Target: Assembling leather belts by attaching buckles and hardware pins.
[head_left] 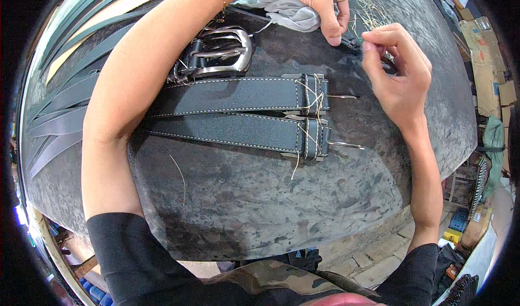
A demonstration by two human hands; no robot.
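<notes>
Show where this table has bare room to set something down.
Bare patches: between the lower belt and the table's near edge, right of the loose thread; and between the right hand and the right edge. Crowded: far side, with left hand, grey cloth and thread tangle; left, with straps.

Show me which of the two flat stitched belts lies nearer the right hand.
The upper belt, beside the large silver buckle; the lower belt lies farther from both that buckle and the right hand.

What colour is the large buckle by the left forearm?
The buckle is silver-grey, best seen in the head view.
</notes>
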